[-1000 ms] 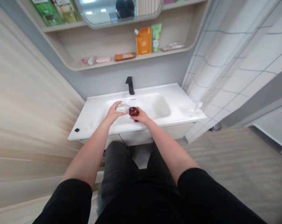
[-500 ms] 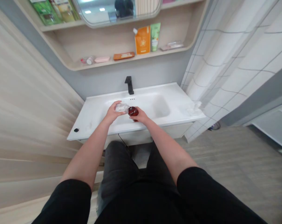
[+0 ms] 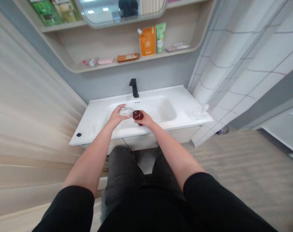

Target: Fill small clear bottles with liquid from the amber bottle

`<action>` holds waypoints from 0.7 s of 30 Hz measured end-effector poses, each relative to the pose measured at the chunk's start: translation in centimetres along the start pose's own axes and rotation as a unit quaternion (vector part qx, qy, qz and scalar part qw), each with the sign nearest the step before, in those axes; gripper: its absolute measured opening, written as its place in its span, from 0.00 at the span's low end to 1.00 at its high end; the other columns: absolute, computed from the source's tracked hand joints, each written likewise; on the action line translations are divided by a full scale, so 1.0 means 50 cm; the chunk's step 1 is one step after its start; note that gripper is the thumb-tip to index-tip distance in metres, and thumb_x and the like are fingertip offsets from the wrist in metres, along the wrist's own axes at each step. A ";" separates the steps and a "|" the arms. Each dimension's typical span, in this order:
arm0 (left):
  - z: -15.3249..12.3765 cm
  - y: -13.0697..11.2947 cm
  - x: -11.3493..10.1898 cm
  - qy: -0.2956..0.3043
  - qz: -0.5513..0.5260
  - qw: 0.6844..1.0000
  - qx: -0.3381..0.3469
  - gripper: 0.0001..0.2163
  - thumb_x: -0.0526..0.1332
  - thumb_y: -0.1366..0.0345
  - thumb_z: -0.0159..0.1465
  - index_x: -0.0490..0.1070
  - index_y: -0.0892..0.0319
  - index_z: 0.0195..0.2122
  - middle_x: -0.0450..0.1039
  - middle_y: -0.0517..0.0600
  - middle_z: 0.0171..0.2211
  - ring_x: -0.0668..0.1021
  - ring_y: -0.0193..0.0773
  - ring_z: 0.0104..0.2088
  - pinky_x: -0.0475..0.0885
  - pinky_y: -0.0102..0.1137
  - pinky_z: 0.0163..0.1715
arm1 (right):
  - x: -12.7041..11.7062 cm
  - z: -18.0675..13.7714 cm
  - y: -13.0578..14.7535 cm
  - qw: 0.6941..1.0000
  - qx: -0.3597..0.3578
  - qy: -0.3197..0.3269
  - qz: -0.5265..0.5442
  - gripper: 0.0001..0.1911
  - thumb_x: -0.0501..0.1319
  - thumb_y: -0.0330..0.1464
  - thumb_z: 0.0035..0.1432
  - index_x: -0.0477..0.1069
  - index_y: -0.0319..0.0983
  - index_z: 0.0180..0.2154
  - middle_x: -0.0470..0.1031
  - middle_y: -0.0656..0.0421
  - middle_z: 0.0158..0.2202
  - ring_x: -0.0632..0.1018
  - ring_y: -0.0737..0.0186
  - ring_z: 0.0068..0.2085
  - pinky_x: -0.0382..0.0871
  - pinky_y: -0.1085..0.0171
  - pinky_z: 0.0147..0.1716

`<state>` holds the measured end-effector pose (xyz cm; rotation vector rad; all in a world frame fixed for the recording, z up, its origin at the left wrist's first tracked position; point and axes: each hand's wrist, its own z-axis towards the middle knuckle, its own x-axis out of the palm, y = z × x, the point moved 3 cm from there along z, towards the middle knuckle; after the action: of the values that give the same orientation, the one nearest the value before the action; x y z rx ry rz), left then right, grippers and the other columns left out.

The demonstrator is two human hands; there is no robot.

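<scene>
Over the front of the white sink (image 3: 153,111), my left hand (image 3: 116,118) is wrapped around a clear plastic bottle (image 3: 125,111), tipped on its side with its narrow end toward the right. My right hand (image 3: 146,120) grips a dark red-brown bottle (image 3: 138,115), which looks upright with its mouth facing up. The clear bottle's narrow end meets the top of the red-brown bottle. Whether liquid passes between them is too small to make out. Fingers hide parts of both bottles.
A black faucet (image 3: 134,88) stands behind the basin. On the right counter sits a clear pump-like item (image 3: 202,112); a small black cap (image 3: 79,134) lies at the left front corner. Above, a shelf (image 3: 112,65) holds an orange pouch (image 3: 147,42), a green tube (image 3: 160,37) and a brown packet (image 3: 128,57).
Both hands and both bottles hold nearly the same position. Only the camera view has shifted slightly.
</scene>
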<state>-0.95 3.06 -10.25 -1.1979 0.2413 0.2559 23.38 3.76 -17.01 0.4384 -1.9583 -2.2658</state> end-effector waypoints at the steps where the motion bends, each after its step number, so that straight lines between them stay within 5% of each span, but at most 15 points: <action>1: 0.000 -0.001 0.000 0.000 0.002 1.000 0.001 0.45 0.86 0.52 0.41 0.78 0.53 0.62 0.80 0.56 0.57 0.82 0.57 0.60 0.75 0.52 0.68 | 0.000 0.000 0.000 1.000 -0.002 -0.001 -0.002 0.41 0.84 0.38 0.44 0.75 0.44 0.59 0.87 0.59 0.49 0.86 0.51 0.49 0.82 0.48 0.58; 21: 0.004 -0.003 -0.003 0.000 -0.002 1.000 0.005 0.43 0.86 0.54 0.41 0.78 0.53 0.60 0.80 0.55 0.56 0.81 0.57 0.60 0.74 0.51 0.68 | -0.004 0.003 -0.003 1.000 -0.002 -0.011 -0.023 0.41 0.84 0.39 0.44 0.76 0.45 0.60 0.87 0.59 0.51 0.86 0.49 0.53 0.80 0.46 0.62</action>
<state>-1.03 3.20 -10.00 -1.1888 0.2402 0.2516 23.52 3.98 -17.12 0.4642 -1.9753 -2.3114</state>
